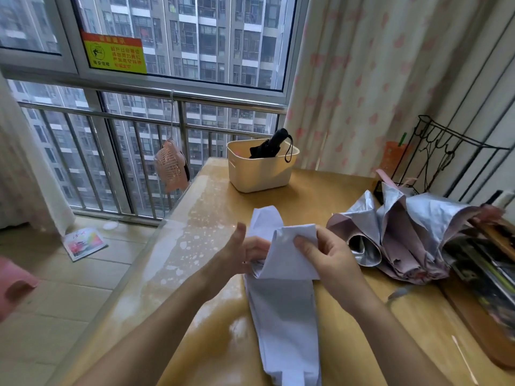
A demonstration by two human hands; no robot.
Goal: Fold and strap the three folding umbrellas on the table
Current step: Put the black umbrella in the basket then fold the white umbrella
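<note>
A pale lavender folding umbrella lies lengthwise on the wooden table, its canopy loose. My right hand pinches a fold of its fabric near the middle. My left hand holds the same umbrella from the left side, thumb raised, fingers partly hidden behind the cloth. A silver and pink umbrella lies crumpled and unfolded to the right. A black umbrella, folded, stands in a cream basket at the table's far end.
A black wire rack and a wooden tray with clutter fill the right edge. Behind are a window with a metal railing and a hanging pink fan. A booklet lies on the floor left.
</note>
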